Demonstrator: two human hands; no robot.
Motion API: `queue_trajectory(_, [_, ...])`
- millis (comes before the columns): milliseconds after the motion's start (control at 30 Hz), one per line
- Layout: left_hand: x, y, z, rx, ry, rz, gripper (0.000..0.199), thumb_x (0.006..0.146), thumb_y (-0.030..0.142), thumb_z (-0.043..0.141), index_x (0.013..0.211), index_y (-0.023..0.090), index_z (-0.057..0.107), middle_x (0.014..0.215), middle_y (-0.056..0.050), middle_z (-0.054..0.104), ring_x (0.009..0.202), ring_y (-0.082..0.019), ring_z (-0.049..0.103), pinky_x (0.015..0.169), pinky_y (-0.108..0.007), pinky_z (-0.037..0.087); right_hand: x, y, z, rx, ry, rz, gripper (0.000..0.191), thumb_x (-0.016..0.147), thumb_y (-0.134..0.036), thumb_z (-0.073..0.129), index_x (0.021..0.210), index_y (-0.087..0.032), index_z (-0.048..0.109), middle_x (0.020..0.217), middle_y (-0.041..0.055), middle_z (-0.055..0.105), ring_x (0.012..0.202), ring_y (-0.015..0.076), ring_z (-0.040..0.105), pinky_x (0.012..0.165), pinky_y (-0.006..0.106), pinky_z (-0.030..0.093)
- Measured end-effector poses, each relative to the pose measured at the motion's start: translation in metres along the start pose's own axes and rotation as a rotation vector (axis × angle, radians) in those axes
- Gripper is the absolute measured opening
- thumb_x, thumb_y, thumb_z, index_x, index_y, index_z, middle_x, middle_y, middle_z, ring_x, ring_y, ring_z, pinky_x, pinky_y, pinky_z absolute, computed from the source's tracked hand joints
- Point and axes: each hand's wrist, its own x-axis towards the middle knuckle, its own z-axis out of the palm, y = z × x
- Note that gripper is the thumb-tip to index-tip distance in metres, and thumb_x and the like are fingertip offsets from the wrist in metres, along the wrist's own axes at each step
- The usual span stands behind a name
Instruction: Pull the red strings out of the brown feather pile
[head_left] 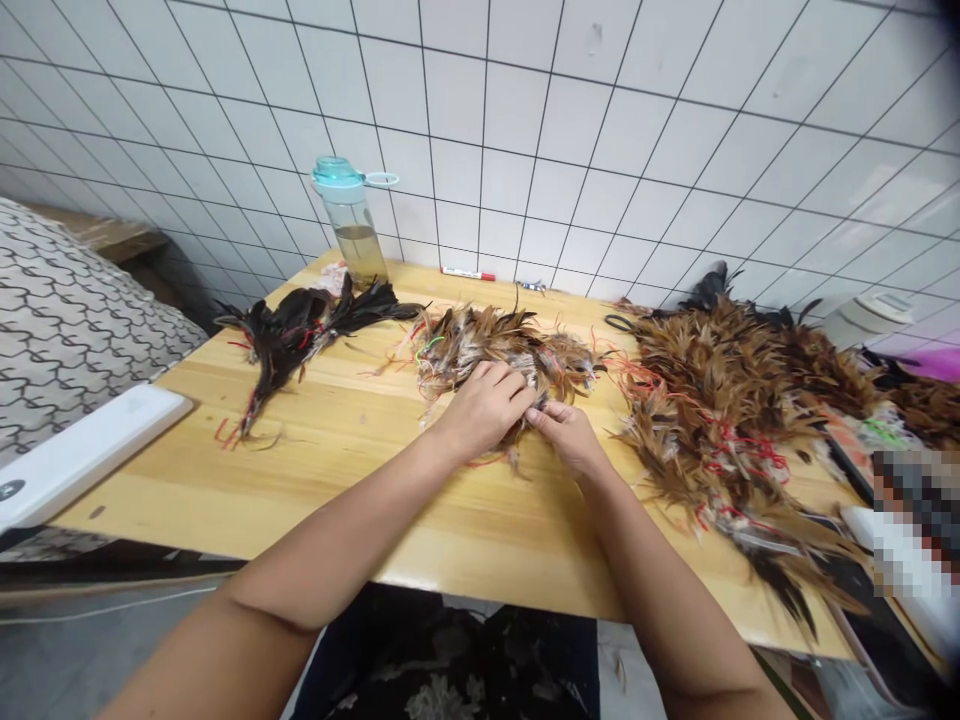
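Forearms [356, 520] are cut off below; at the middle of the worktop [337, 450], brown feathers [480, 340] are pinched by the right hand's [576, 438] fingers; the left hand's [484, 408] fingertips are hidden, their grip untellable; beyond, a container [866, 315] is partly obscured.

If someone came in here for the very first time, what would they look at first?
Probably the big heap of brown feathers on the right side of the table. Next, perhaps, the left hand and right hand together at a smaller feather bunch in the middle. The teal-lidded bottle stands out too, at the back left.
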Motion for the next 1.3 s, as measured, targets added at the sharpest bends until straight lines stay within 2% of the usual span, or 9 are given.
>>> queue_trajectory(100, [-0.002, 0.000, -0.002, -0.067, 0.150, -0.081, 0.025, 0.093, 0.023, 0.045, 0.112, 0.019, 0.060, 0.106, -0.010, 0.062, 0.102, -0.023, 0.049, 0.089, -0.038, 0.042, -0.001, -0.006, 0.001, 0.087, 0.007, 0.028, 0.034, 0.064, -0.050, 0.073, 0.066, -0.018, 0.062, 0.061, -0.0021, 0.052, 0.059, 0.0108, 0.043, 0.056, 0.024, 0.037])
queue_trajectory(200, [-0.002, 0.000, -0.005, -0.154, 0.252, -0.243, 0.021, 0.092, 0.024, 0.046, 0.102, 0.017, 0.063, 0.100, -0.009, 0.063, 0.098, -0.022, 0.051, 0.090, -0.038, 0.043, -0.002, -0.012, -0.001, 0.127, 0.065, 0.028, 0.033, 0.065, -0.049, 0.072, 0.069, -0.018, 0.061, 0.058, -0.0030, 0.049, 0.056, 0.0102, 0.040, 0.054, 0.023, 0.035])
queue_trajectory(367, [0.002, 0.007, 0.001, -0.568, 0.114, -0.423, 0.019, 0.090, 0.024, 0.050, 0.084, 0.017, 0.067, 0.084, -0.004, 0.066, 0.083, -0.015, 0.059, 0.079, -0.029, 0.048, 0.000, -0.013, -0.003, 0.023, 0.162, -0.067, 0.028, 0.068, -0.044, 0.066, 0.066, -0.019, 0.056, 0.061, -0.0031, 0.048, 0.059, 0.0107, 0.040, 0.058, 0.024, 0.035])
queue_trajectory(500, [0.003, 0.015, 0.010, -0.785, 0.065, -0.562, 0.014, 0.085, 0.024, 0.058, 0.088, 0.018, 0.071, 0.088, -0.002, 0.070, 0.083, -0.013, 0.064, 0.079, -0.026, 0.049, 0.000, -0.009, -0.004, -0.245, 0.233, -0.172, 0.030, 0.074, -0.041, 0.058, 0.057, -0.021, 0.044, 0.055, -0.0047, 0.036, 0.055, 0.0111, 0.034, 0.053, 0.025, 0.030])
queue_trajectory(567, [0.003, 0.017, 0.014, -0.832, 0.067, -0.617, 0.014, 0.084, 0.024, 0.060, 0.087, 0.018, 0.071, 0.088, -0.002, 0.071, 0.084, -0.014, 0.064, 0.080, -0.026, 0.049, -0.002, -0.008, -0.004, -0.420, 0.257, -0.265, 0.028, 0.078, -0.036, 0.055, 0.057, -0.021, 0.043, 0.056, -0.0035, 0.038, 0.056, 0.0121, 0.036, 0.055, 0.026, 0.032])
queue_trajectory(767, [0.002, 0.020, 0.020, -0.858, 0.106, -0.671, 0.012, 0.082, 0.025, 0.062, 0.081, 0.017, 0.071, 0.082, -0.003, 0.069, 0.078, -0.014, 0.061, 0.076, -0.025, 0.046, -0.009, -0.006, -0.001, -1.034, 0.355, -0.566, 0.020, 0.086, -0.018, 0.045, 0.070, -0.019, 0.058, 0.068, 0.0041, 0.056, 0.068, 0.0169, 0.050, 0.064, 0.028, 0.037])
queue_trajectory(900, [0.002, 0.023, 0.020, -0.837, 0.136, -0.673, 0.009, 0.080, 0.024, 0.064, 0.078, 0.016, 0.068, 0.076, -0.001, 0.064, 0.072, -0.012, 0.056, 0.070, -0.024, 0.043, -0.012, -0.004, 0.003, -1.174, 0.426, -0.673, 0.021, 0.088, -0.016, 0.045, 0.080, -0.018, 0.064, 0.070, 0.0058, 0.061, 0.068, 0.0175, 0.052, 0.063, 0.028, 0.037])
queue_trajectory(1100, [0.002, 0.022, 0.019, -0.870, 0.138, -0.681, 0.013, 0.080, 0.024, 0.059, 0.071, 0.016, 0.057, 0.064, 0.004, 0.049, 0.061, -0.008, 0.044, 0.060, -0.021, 0.034, -0.010, -0.001, 0.007, -1.034, 0.279, -0.612, 0.025, 0.090, -0.020, 0.045, 0.071, -0.018, 0.062, 0.069, 0.0059, 0.061, 0.066, 0.0167, 0.054, 0.061, 0.028, 0.040])
queue_trajectory(1300, [0.004, 0.012, 0.016, -1.191, 0.145, -0.832, 0.024, 0.079, 0.035, 0.058, 0.069, 0.016, 0.048, 0.059, 0.006, 0.043, 0.057, -0.008, 0.040, 0.055, -0.020, 0.032, -0.004, -0.002, 0.002, -0.507, 0.194, -0.416, 0.021, 0.083, -0.035, 0.058, 0.086, -0.019, 0.070, 0.080, 0.0070, 0.071, 0.072, 0.0182, 0.063, 0.068, 0.030, 0.050])
